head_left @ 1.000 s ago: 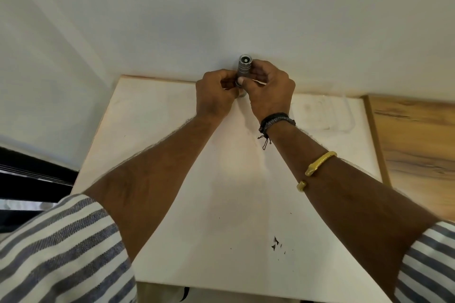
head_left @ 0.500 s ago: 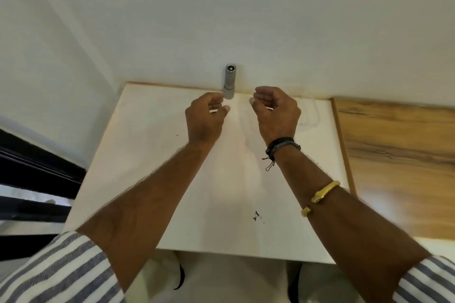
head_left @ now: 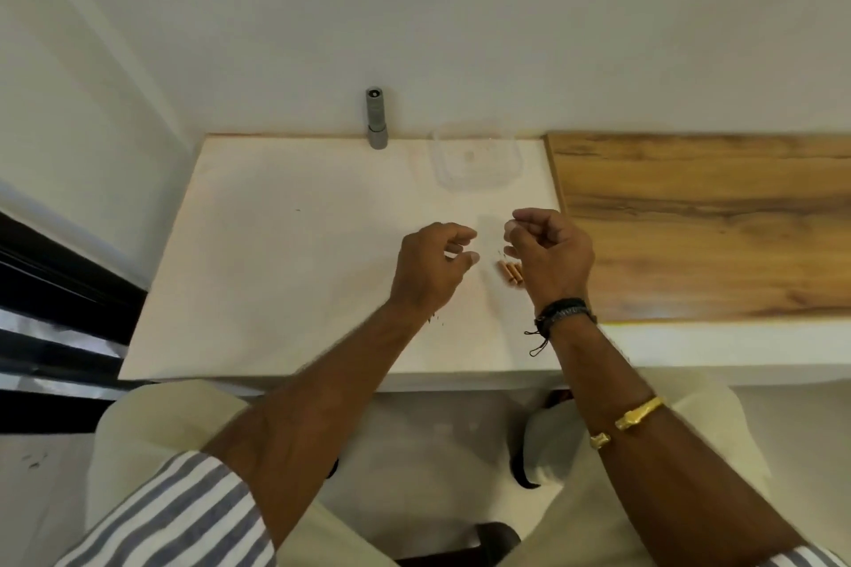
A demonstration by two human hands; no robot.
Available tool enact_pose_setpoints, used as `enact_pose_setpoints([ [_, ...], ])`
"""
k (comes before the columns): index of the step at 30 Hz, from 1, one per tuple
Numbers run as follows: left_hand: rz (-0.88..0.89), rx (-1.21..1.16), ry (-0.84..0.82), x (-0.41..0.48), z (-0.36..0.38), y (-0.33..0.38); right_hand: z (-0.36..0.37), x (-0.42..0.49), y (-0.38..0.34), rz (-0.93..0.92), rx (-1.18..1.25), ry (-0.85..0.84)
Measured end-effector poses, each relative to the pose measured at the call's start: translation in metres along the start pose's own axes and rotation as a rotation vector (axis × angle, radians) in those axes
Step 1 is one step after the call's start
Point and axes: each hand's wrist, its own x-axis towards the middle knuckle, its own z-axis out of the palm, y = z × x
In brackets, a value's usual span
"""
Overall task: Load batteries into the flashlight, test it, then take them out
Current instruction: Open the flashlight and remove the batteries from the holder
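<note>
1. Batteries (head_left: 510, 273), small copper-coloured cells, lie side by side on the white tabletop (head_left: 285, 272). They are just beside the right hand (head_left: 550, 253) on its thumb side and partly hidden under it, so their number is unclear.
2. The right hand is held above the tabletop with its fingers curled in toward the palm. Whether they pinch anything cannot be told.
3. The left hand (head_left: 433, 265) is just to the left of the batteries and apart from them. Its fingers are loosely curled and spread, with nothing in them.
4. The grey flashlight (head_left: 376, 120) stands upright well beyond the left hand, at the far edge of the tabletop against the wall. Neither hand touches it.
5. A clear plastic container (head_left: 476, 161) sits beyond the right hand, near the far edge.
6. A wooden surface (head_left: 700, 221) lies to the right of the right hand.
7. A black cord band (head_left: 564, 313) circles the right wrist, and a gold bangle (head_left: 638, 417) sits further up that forearm.
</note>
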Motion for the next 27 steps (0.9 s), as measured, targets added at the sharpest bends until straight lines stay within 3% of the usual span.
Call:
enact_pose_setpoints([
  [5, 0.082, 0.184, -0.186, -0.007, 0.029, 0.003, -0.036, -0.004, 0.024, 0.083, -0.168, 0.069],
  [10, 0.178, 0.382, -0.320, 0.003, 0.047, 0.001, -0.044, -0.005, 0.037, 0.059, -0.448, -0.024],
  [27, 0.304, 0.555, -0.392, 0.010, 0.038, -0.012, -0.032, -0.002, 0.039, 0.027, -0.819, -0.193],
])
